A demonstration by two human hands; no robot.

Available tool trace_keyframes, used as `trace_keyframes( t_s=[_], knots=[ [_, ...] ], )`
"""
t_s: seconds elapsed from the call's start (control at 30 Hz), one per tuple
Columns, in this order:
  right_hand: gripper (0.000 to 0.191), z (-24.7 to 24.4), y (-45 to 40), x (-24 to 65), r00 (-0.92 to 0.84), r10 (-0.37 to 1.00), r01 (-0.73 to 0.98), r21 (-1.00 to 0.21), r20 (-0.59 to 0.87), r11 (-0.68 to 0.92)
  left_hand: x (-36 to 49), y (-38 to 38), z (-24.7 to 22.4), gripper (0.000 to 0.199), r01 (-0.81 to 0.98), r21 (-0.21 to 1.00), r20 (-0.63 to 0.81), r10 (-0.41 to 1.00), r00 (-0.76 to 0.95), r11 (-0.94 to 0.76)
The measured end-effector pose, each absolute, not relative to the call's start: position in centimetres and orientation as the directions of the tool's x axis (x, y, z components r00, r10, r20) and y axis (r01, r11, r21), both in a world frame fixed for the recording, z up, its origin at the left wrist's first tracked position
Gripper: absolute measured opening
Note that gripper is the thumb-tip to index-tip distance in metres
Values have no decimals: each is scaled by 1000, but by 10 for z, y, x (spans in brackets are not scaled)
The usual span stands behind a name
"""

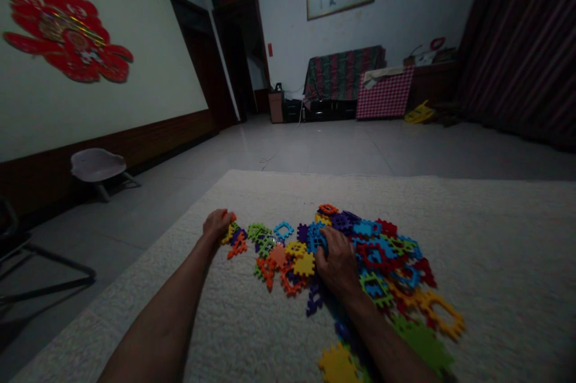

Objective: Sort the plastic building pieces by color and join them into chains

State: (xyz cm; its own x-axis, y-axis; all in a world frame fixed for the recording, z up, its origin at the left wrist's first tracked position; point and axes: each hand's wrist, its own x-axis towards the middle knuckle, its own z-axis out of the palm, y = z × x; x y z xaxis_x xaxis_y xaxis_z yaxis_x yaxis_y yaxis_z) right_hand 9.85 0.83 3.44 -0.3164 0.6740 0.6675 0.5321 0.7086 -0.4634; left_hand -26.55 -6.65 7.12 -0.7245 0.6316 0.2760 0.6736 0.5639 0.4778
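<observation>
Colourful plastic interlocking building pieces with toothed edges lie in a loose heap across a pale fleecy blanket. My left hand (218,224) is at the far left end of the heap, fingers closed at an orange building piece (233,217). Close by it lie yellow and purple pieces and an orange triangular piece (238,246). In the middle of the heap, my right hand (337,258) has its thumb and fingers curled on a blue building piece (315,238). Left of that hand are a solid yellow square piece (305,265) and a salmon-coloured one (278,256).
The blanket (495,239) covers the near surface. Many more pieces spread right, including a yellow ring-shaped piece (443,314) and a green piece (423,344). Beyond are a tiled floor (324,146), a low pale chair (98,165) and a dark metal-legged chair (49,293) at left.
</observation>
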Motion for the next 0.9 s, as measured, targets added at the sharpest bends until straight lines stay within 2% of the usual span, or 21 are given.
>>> trace_keyframes(
  t_s=[0.2, 0.37, 0.53, 0.67, 0.77, 0.8, 0.83, 0.87, 0.9],
  knots=[
    [36, 38, 8, 99, -345, 684, 538, -462, 642, 705, -225, -68, 47, 32, 689, 626, 268, 729, -629, 364],
    [36, 53, 2, 102, -422, 690, 541, -448, 588, 712, -179, -57, 42, 33, 655, 714, 285, 751, -595, 248],
    [30, 65, -12, 123, -512, 634, 488, -412, 579, 770, -141, -51, 43, 30, 601, 782, 287, 759, -584, 166],
    [22, 71, -24, 145, -618, 521, 392, -344, 588, 853, -109, -51, 46, 28, 553, 824, 280, 761, -585, 122],
    [18, 76, -23, 156, -743, 332, 253, -215, 581, 943, -82, -53, 47, 29, 526, 845, 279, 763, -583, 92],
    [17, 79, -20, 158, -771, 277, 191, -207, 573, 959, -73, -54, 48, 30, 516, 853, 279, 764, -582, 82],
    [16, 81, -15, 159, -775, 259, 138, -246, 577, 959, -65, -55, 48, 30, 504, 861, 277, 765, -582, 72],
    [13, 84, -9, 159, -735, 308, 107, -345, 604, 932, -57, -57, 48, 30, 492, 868, 274, 765, -583, 63],
    [11, 87, -2, 158, -646, 421, 89, -485, 637, 870, -50, -59, 48, 29, 481, 875, 273, 765, -584, 55]
  ],
)
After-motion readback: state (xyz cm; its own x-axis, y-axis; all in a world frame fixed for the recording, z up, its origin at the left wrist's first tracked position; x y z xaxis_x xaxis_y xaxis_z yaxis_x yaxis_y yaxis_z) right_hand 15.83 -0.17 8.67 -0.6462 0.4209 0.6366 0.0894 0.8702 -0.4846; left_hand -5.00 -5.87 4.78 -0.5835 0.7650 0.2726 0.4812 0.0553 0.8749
